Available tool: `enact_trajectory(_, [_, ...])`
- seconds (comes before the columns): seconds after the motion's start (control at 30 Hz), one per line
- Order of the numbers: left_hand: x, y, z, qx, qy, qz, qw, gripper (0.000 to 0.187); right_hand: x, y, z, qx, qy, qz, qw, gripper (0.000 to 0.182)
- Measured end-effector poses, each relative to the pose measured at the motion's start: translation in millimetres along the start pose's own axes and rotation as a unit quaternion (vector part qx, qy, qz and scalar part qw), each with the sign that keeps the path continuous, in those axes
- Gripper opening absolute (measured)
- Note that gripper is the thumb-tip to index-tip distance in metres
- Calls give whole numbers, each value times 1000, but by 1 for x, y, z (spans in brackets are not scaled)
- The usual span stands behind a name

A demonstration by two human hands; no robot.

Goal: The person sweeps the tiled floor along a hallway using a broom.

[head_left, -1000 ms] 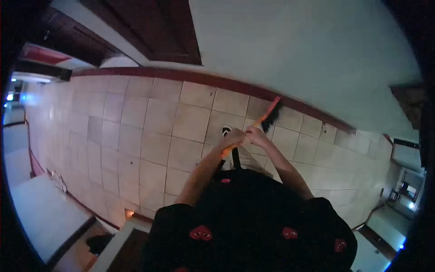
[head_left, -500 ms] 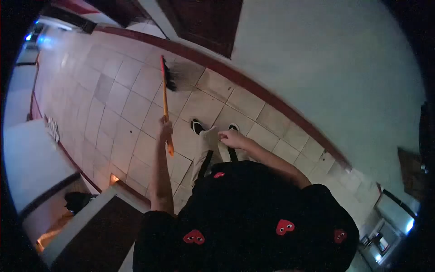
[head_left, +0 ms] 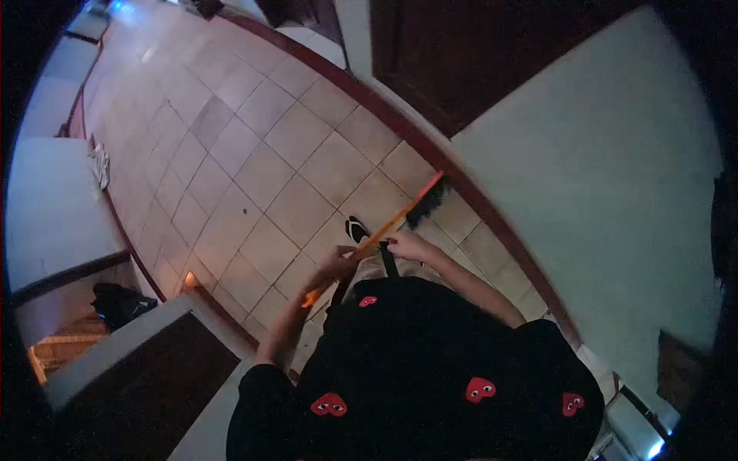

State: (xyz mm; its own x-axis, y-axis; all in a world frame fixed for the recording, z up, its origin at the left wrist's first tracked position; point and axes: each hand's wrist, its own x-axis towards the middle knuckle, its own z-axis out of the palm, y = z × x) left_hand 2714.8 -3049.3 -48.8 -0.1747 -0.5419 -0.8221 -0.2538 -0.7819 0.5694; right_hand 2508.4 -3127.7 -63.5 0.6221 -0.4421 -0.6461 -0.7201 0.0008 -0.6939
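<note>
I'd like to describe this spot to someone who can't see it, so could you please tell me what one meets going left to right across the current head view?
Black bundle → small dark spot → left hand → right hand → brown patch near the right edge.

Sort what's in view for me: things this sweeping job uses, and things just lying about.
In use:
- broom, its handle gripped by the left hand; the right hand is close by, contact unclear
- tiled floor

Apparently just lying about:
- black bag-like bundle
- pale, cloth-like thing by the far-left wall
</note>
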Motion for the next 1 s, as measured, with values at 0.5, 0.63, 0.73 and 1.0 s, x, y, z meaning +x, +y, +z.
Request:
enact_trajectory(0.5, [72, -22, -167, 148, 318, 121, 929, 17, 82, -59, -12, 15, 92, -3, 996, 33])
enact_trajectory(0.63, [-1, 46, -139, -74, 157, 68, 982, 20, 89, -74, -20, 24, 39, 31, 998, 35])
enact_trajectory(0.73, [21, 50, -126, -78, 33, 71, 994, 21, 126, -32, -2, 13, 148, -136, 980, 32])
enact_trajectory(1.0, [96, 76, -185, 131, 176, 14, 976, 29, 183, -70, -83, -1, -16, -25, 1000, 34])
